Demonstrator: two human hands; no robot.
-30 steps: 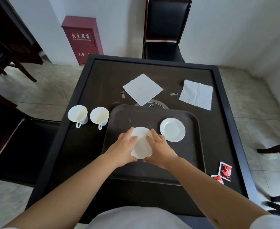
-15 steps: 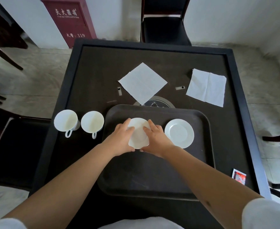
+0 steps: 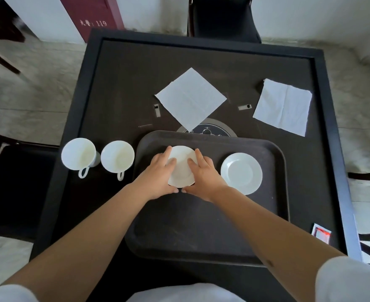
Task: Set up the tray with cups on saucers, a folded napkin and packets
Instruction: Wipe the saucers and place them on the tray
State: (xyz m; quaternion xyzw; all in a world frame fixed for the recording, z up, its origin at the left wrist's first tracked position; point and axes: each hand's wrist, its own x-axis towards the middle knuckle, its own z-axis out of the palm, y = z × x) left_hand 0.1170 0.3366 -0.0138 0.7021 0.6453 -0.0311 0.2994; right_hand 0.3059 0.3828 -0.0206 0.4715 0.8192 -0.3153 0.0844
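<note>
A dark brown tray (image 3: pixel 201 232) lies on the black table. My left hand (image 3: pixel 158 177) and my right hand (image 3: pixel 203 175) both grip a white saucer (image 3: pixel 182 166) at the tray's far left part. A second white saucer (image 3: pixel 241 173) rests on the tray to the right. Two white cups (image 3: pixel 79 154) (image 3: pixel 117 156) stand on the table left of the tray, handles toward me. Beyond the tray, a white napkin (image 3: pixel 190 99) lies flat and another napkin (image 3: pixel 283 106) lies at the right. A red-and-white packet (image 3: pixel 321 233) sits near the table's right edge.
The table (image 3: pixel 123 79) has a raised black rim. A round metal fitting (image 3: pixel 210 130) peeks out behind the tray. A black chair (image 3: pixel 221 18) stands at the far side, another seat (image 3: pixel 20 188) at the left, and a red cabinet (image 3: pixel 94 16) by the wall.
The view has tilted down and drawn closer over the table. Both hands have carried the saucer away from me toward the tray's far left part and still hold it.
</note>
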